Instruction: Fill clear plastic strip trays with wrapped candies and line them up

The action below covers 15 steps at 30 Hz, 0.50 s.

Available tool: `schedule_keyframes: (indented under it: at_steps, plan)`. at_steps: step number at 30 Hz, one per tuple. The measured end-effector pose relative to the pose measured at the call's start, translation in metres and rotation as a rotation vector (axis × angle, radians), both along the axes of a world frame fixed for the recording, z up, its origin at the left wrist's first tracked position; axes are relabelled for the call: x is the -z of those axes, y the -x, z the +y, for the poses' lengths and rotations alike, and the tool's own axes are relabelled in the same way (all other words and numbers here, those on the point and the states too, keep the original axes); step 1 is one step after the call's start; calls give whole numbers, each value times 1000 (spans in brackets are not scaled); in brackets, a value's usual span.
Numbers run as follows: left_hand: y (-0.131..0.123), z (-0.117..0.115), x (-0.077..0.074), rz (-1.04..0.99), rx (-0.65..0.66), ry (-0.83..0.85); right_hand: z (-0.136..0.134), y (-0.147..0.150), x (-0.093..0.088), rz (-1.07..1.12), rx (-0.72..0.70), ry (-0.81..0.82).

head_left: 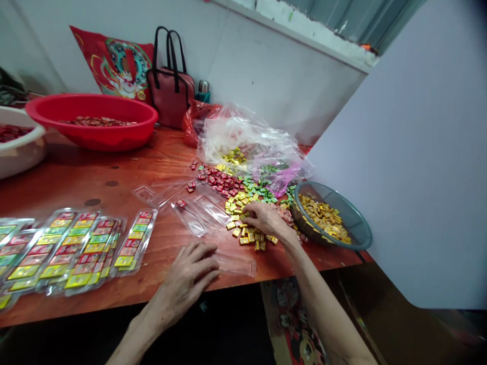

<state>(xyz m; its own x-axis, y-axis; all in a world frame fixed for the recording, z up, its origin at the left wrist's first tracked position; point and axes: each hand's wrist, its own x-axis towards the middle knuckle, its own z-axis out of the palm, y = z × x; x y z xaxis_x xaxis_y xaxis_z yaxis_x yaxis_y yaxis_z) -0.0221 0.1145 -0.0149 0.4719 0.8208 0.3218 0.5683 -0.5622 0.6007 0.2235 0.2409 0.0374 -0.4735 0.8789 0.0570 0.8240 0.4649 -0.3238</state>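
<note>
My left hand (194,268) lies at the table's front edge with its fingers stretched out. Its fingertips rest at the near end of a clear plastic blister tray (238,265). Over the pile of small yellow boxes (247,235), my right hand (264,217) pinches one yellow box between thumb and fingers, partly hidden by them. Small red boxes (218,180) and green boxes (262,190) spread behind the yellow ones. More clear blister trays (200,210) lie to the left of the pile, one with a single red box on it.
Filled blister packs (91,243) overlap at the left. A grey-green basket (363,230) of yellow boxes stands at the right edge. Behind are a red basin (133,134), a white basin (26,157), a handbag (173,96) and clear plastic bags (243,126). A pale panel (418,167) rises at right.
</note>
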Motion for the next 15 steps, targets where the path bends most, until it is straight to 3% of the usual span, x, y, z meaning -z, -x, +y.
schedule_keyframes:
  at_steps: [4, 8, 12, 15]
  plan:
    - [0, 0, 0, -5, 9, 2, 3, 4, 0, 46, -9, 14]
    - [1, 1, 0, -11, 13, -14, -10, 1, -13, 291, 21, -30]
    - [0, 1, 0, -21, 8, -37, -54, 3, -28, 505, 2, -126]
    - [-1, 1, 0, -19, 9, -49, -98, 14, -13, 519, -31, -185]
